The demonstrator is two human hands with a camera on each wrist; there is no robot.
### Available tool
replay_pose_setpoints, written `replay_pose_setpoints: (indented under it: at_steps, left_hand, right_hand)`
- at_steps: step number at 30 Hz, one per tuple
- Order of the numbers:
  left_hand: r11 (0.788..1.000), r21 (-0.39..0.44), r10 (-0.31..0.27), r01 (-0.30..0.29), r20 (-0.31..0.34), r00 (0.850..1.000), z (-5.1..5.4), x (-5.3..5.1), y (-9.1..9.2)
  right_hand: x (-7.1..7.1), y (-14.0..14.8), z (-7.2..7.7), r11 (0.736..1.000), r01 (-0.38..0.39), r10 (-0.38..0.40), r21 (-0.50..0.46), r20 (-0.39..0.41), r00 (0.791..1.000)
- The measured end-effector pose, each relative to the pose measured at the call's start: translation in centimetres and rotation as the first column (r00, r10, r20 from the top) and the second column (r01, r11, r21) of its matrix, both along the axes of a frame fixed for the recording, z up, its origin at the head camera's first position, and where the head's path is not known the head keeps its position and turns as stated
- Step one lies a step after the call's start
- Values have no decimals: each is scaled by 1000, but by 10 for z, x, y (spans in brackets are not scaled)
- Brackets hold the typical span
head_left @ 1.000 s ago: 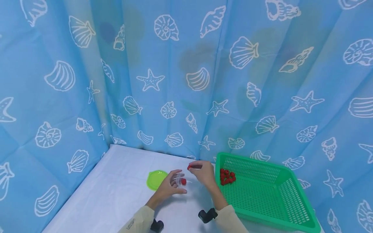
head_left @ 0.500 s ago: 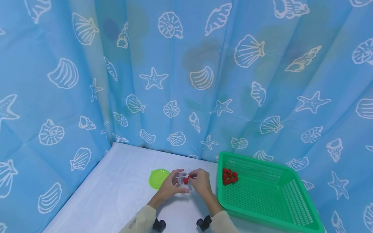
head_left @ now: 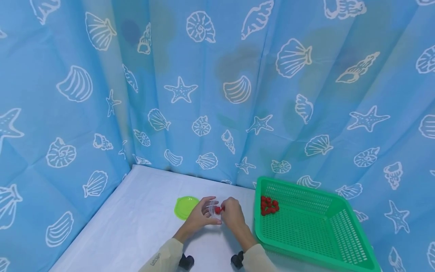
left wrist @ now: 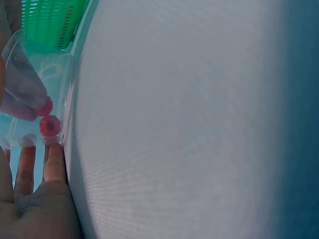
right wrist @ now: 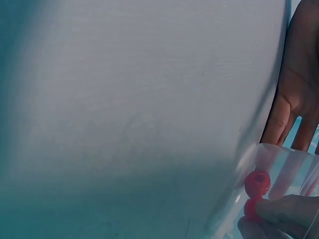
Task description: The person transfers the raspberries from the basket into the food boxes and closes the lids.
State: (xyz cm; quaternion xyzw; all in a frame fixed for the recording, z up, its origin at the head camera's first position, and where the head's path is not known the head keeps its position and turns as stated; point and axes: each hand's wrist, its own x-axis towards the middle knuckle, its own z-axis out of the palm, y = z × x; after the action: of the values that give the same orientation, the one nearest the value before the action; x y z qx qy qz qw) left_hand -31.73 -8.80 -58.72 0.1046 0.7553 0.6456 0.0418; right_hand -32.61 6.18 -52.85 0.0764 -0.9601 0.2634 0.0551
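Observation:
A clear plastic container (left wrist: 55,74) lies tipped on its side, its mouth toward the right. My left hand (head_left: 198,218) curls its fingers and thumb around it, the fingers behind its base in the left wrist view. My right hand (head_left: 233,216) reaches into the mouth and pinches a small red ball-like piece (right wrist: 250,209) between thumb and fingers. Another red piece with a dark hole (left wrist: 50,126) lies inside, close against the pinched one. Left of the left hand a lime-green lid (head_left: 185,207) lies flat on the white table.
A green perforated basket (head_left: 306,226) stands on the table at the right, with several red pieces (head_left: 269,205) gathered in its far left corner. Blue curtains (head_left: 210,94) with white shell prints hang behind and at the left of the white table (head_left: 142,211).
My right hand has moved left and down from above the container's right side, bringing its red piece into the container. The left hand keeps its hold; the whole view has shifted slightly.

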Motion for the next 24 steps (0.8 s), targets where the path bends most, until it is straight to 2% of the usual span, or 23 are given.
replay_pose_setpoints:
  at_steps: [7, 10, 15, 19, 22, 24]
  left_hand:
    - [1000, 4, -4, 4, 13, 1000, 3, 0, 3]
    - [1000, 1, -1, 1, 18, 1000, 4, 0, 3]
    - [1000, 17, 0, -1, 43, 999, 1, -2, 2]
    - [1000, 28, -7, 6, 45, 999, 0, -3, 1]
    - [1000, 28, -14, 12, 42, 999, 1, -3, 0]
    - [1000, 24, -13, 12, 42, 999, 2, -2, 0]
  right_hand:
    - [1, 2, 7, 999, -8, 8, 32, -9, 1000]
    - [3, 5, 19, 1000, -2, 2, 11, -16, 1000]
    - [4, 20, 65, 999, 9, -12, -35, -84, 996]
    - [-3, 46, 104, 986, -31, 7, -166, -140, 990]
    - [-13, 72, 124, 965, -62, 16, -254, -179, 984]
    - [-21, 91, 131, 966, -67, 14, -251, -208, 978]
